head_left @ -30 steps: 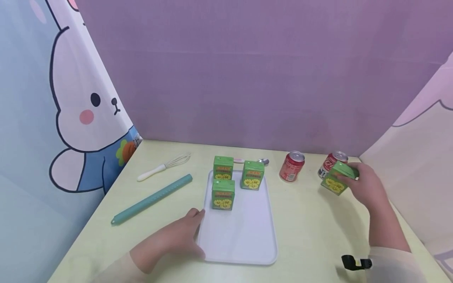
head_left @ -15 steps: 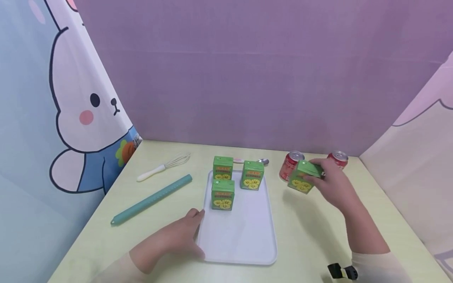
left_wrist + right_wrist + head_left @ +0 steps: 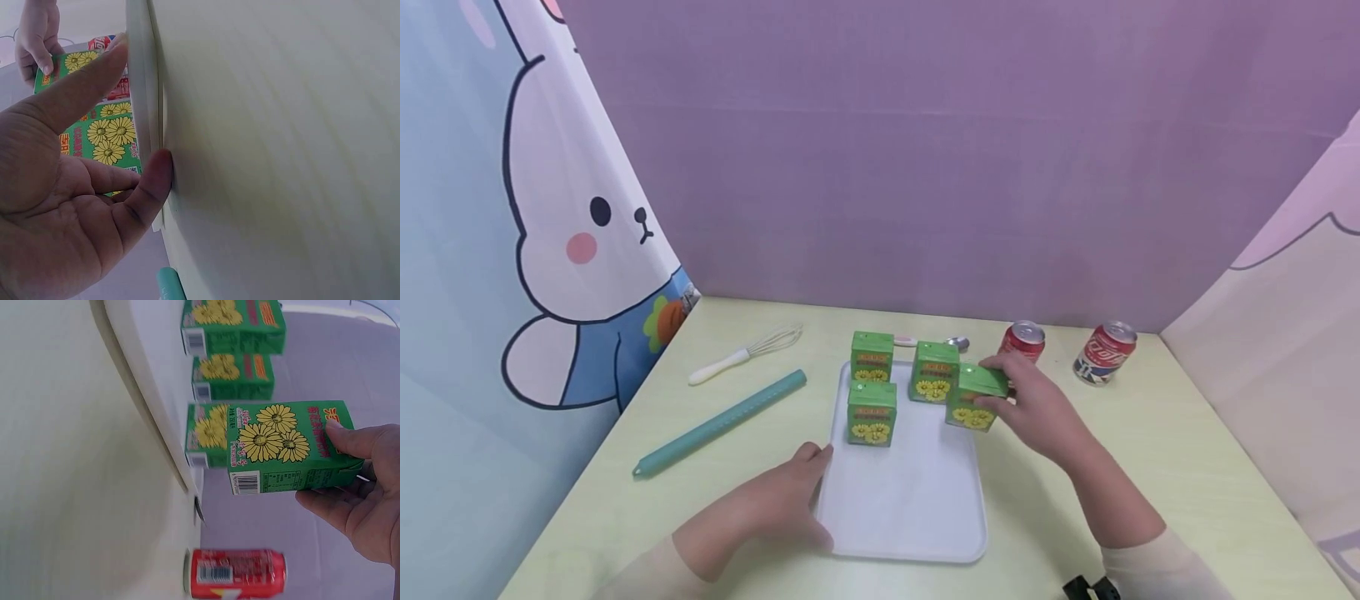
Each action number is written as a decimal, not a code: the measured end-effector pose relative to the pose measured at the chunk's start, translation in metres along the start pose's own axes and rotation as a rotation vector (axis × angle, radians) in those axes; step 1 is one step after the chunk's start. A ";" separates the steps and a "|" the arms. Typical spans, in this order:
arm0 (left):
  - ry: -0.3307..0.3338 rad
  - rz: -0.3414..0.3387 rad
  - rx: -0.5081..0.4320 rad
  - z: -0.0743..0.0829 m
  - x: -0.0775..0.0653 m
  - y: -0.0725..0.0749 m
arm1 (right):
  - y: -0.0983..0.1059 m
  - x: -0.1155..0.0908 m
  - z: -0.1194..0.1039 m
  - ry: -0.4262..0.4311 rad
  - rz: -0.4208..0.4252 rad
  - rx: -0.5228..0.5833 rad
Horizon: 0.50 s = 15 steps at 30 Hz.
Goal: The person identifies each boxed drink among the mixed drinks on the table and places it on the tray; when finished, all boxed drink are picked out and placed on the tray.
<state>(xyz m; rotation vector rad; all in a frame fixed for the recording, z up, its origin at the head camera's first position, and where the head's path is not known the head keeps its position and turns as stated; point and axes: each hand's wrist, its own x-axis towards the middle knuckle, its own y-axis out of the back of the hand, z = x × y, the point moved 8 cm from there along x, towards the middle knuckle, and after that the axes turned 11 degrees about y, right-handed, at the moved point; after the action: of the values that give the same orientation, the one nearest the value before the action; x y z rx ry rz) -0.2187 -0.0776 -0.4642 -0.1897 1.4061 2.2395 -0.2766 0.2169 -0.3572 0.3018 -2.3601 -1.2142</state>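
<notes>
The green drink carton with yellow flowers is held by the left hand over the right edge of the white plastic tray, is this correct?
Not quite: the right hand holds the green drink carton with yellow flowers over the right edge of the white plastic tray, as the head view shows. The left hand only rests on the tray's left edge.

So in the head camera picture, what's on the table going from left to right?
Teal stick → whisk → left hand → white tray → right hand holding a green carton → tilted red can.

Left hand (image 3: 56, 212) fingers (image 3: 153, 181) press the white tray (image 3: 140, 75) edge.
</notes>
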 end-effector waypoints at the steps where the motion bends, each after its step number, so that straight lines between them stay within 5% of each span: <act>1: 0.000 0.000 0.000 0.000 0.000 0.000 | -0.003 0.001 -0.002 0.002 -0.005 -0.003; 15: 0.018 -0.004 0.014 -0.003 0.003 -0.004 | -0.046 0.004 -0.015 -0.002 -0.070 0.024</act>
<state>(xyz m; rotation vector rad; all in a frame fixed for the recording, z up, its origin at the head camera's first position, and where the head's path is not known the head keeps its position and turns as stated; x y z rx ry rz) -0.2203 -0.0783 -0.4698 -0.2081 1.4291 2.2288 -0.2736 0.1776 -0.3858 0.3939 -2.3852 -1.2188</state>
